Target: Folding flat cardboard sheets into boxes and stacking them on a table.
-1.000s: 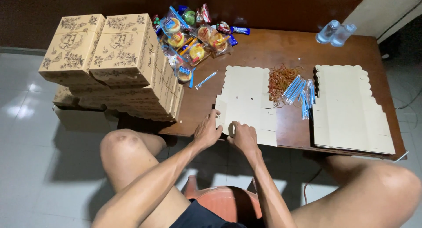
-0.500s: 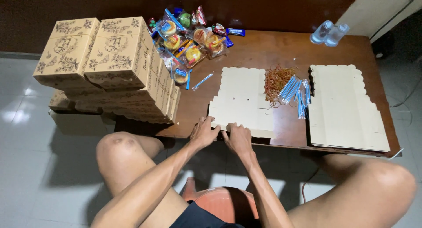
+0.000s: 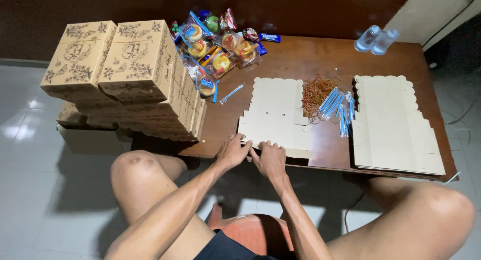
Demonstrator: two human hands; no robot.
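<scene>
Both hands, left hand (image 3: 232,152) and right hand (image 3: 271,160), pinch the near edge of a flat cream scalloped cardboard box blank (image 3: 275,117) at the brown wooden table's (image 3: 300,59) front; red rubber bands (image 3: 315,92) lie just beside.

Matt cream cardboard box blank (image 3: 275,117) lies on the glossy dark wooden table (image 3: 300,59); upper centre, snack packets (image 3: 215,44) in shiny plastic.

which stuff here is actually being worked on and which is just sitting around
In hand:
left hand and right hand on the near edge of the flat box blank

Lying about:
stack of flat blanks
rubber bands
blue straws
snack packets
folded boxes
two water bottles
</scene>
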